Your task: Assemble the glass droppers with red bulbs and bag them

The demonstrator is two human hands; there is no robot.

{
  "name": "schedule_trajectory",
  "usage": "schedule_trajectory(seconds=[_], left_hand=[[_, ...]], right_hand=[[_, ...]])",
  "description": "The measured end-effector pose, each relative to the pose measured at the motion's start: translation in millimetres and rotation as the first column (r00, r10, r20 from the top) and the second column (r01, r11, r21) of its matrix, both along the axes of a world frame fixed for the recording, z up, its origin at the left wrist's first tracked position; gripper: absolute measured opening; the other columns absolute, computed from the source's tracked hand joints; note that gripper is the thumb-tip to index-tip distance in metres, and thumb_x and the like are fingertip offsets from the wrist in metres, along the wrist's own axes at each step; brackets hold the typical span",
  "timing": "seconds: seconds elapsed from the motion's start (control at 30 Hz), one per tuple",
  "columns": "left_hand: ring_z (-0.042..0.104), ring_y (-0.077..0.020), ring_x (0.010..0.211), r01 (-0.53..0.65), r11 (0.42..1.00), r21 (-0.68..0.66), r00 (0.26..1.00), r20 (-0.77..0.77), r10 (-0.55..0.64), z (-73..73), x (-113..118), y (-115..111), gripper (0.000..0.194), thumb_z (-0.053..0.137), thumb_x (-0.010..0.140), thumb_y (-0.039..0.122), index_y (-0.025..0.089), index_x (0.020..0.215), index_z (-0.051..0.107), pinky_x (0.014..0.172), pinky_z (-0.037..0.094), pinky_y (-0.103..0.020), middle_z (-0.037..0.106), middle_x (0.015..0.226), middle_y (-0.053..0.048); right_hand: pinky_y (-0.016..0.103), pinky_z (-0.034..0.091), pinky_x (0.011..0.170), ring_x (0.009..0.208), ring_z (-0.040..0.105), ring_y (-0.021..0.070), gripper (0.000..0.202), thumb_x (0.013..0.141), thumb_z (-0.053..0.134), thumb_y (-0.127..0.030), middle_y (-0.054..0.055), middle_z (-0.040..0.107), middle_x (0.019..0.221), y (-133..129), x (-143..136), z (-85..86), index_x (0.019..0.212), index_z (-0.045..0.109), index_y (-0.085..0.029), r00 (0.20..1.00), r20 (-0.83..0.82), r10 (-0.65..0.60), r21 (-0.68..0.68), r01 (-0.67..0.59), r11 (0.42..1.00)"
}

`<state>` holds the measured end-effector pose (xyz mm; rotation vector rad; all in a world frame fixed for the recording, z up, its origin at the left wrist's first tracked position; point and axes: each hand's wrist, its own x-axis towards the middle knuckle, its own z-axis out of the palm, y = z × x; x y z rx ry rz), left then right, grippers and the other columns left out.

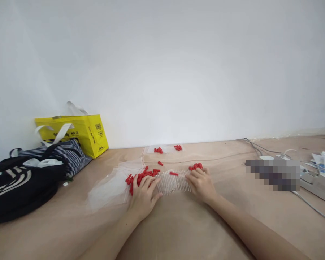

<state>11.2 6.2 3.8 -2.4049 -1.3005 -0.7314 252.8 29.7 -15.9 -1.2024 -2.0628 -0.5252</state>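
A row of thin clear tubes (170, 183) lies side by side on the table between my hands. My left hand (143, 196) rests at the row's left end, fingers stretched and thumb apart, over the edge of a pile of red bulb-ended pieces (143, 177). At the right end, my right hand (202, 183) has its fingers bent together against the tubes; anything inside them is hidden. Beyond its knuckles sits a small group of red pieces (195, 166). One red piece (173, 174) lies across the top of the row.
Clear plastic bags (108, 187) lie left of the pile. Farther back, a clear bag (166, 148) carries two small red clusters. A yellow bag (97, 135), striped bag (76, 157) and black bag (24, 191) stand left. Cables (253, 144) and a white power strip (318, 184) occupy the right.
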Motion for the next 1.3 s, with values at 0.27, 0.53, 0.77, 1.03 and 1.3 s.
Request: schedule_trajectory(seconds=[0.27, 0.53, 0.77, 1.03, 1.3], left_hand=[[0.051, -0.0236, 0.083, -0.232, 0.971, -0.046, 0.972, -0.057, 0.23, 2.7, -7, -1, 0.01, 0.056, 0.073, 0.026, 0.019, 0.079, 0.059, 0.075, 0.031, -0.042, 0.059, 0.084, -0.006], [0.051, -0.0238, 0.081, -0.252, 0.968, -0.003, 0.963, -0.105, 0.25, -0.6, -6, 3, 0.01, 0.05, 0.076, 0.025, 0.019, 0.08, 0.058, 0.074, 0.03, -0.041, 0.06, 0.083, -0.007], [0.052, -0.0241, 0.08, -0.257, 0.966, 0.033, 0.959, -0.113, 0.259, -1.5, -6, 6, 0.012, 0.048, 0.077, 0.025, 0.019, 0.082, 0.057, 0.074, 0.03, -0.042, 0.061, 0.083, -0.007], [0.053, -0.0225, 0.078, -0.268, 0.962, 0.048, 0.955, -0.115, 0.272, 0.4, -3, 8, 0.01, 0.048, 0.077, 0.025, 0.019, 0.08, 0.056, 0.075, 0.03, -0.042, 0.062, 0.082, -0.006], [0.051, -0.0235, 0.08, -0.291, 0.953, 0.087, 0.932, -0.197, 0.303, 0.9, 0, 10, 0.014, 0.048, 0.077, 0.025, 0.02, 0.08, 0.061, 0.077, 0.031, -0.044, 0.061, 0.084, -0.007]], right_hand=[[0.034, 0.023, 0.069, 0.08, 0.053, 0.0224, 0.029, 0.082, 0.038, -0.023, 0.009, 0.065, 0.078, 16, 28, 1.3, 0.065, 0.061, -0.017, 0.827, 0.028, -0.562, -0.349, 0.535, 0.77], [0.037, 0.024, 0.072, 0.08, 0.056, 0.0246, 0.027, 0.081, 0.037, -0.027, 0.011, 0.065, 0.075, 17, 22, -0.4, 0.075, 0.061, -0.017, 0.809, 0.087, -0.581, -0.433, 0.556, 0.709], [0.037, 0.025, 0.074, 0.082, 0.056, 0.0232, 0.026, 0.082, 0.037, -0.029, 0.009, 0.064, 0.08, 16, 23, -0.5, 0.076, 0.06, -0.017, 0.831, 0.072, -0.551, -0.415, 0.527, 0.741], [0.037, 0.027, 0.072, 0.078, 0.055, 0.0222, 0.029, 0.077, 0.043, -0.04, 0.008, 0.064, 0.076, 16, 3, 0.3, 0.069, 0.062, -0.019, 0.895, -0.01, -0.446, -0.495, 0.383, 0.78], [0.041, 0.029, 0.069, 0.074, 0.056, 0.0246, 0.033, 0.076, 0.041, -0.036, 0.01, 0.064, 0.069, 19, -5, 5.4, 0.055, 0.06, -0.019, 0.872, 0.057, -0.485, -0.575, 0.426, 0.698]])
